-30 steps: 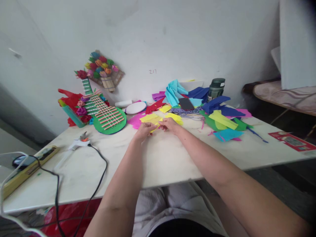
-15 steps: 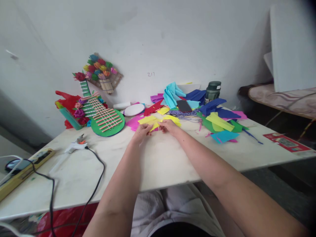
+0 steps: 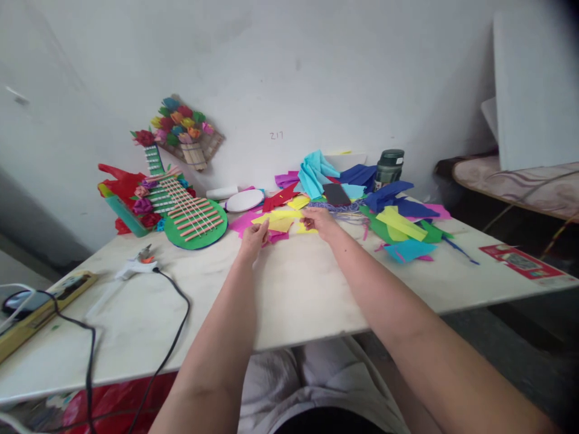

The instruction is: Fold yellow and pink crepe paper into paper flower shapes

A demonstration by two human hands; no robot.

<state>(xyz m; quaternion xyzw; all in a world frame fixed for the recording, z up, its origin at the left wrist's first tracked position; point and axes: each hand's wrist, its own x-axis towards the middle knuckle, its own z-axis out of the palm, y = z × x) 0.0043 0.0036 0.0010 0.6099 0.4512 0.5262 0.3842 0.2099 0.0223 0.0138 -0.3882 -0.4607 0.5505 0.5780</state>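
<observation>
A piece of yellow crepe paper (image 3: 281, 222) is stretched between both hands, low over the table. My left hand (image 3: 254, 237) pinches its left end, thumb on top. The fingers of my right hand (image 3: 319, 222) are closed on its right end. Beneath and left of it lies magenta paper (image 3: 242, 223). Another bit of yellow paper shows under the right fingers. Just beyond the hands are a strip of red paper (image 3: 279, 198) and a white oval disc (image 3: 245, 200).
A green paper guitar (image 3: 195, 223) with flowers leans at the left. A glue gun (image 3: 138, 265) with a black cord lies in front of it. Blue, green and yellow paper (image 3: 400, 223) lies at the right, near a dark bottle (image 3: 389, 169). A power strip (image 3: 49, 313) sits at the left edge.
My hands have drawn apart, the left one slightly to the left and the right one to the right and up. The yellow crepe paper is now spread wider between them.
</observation>
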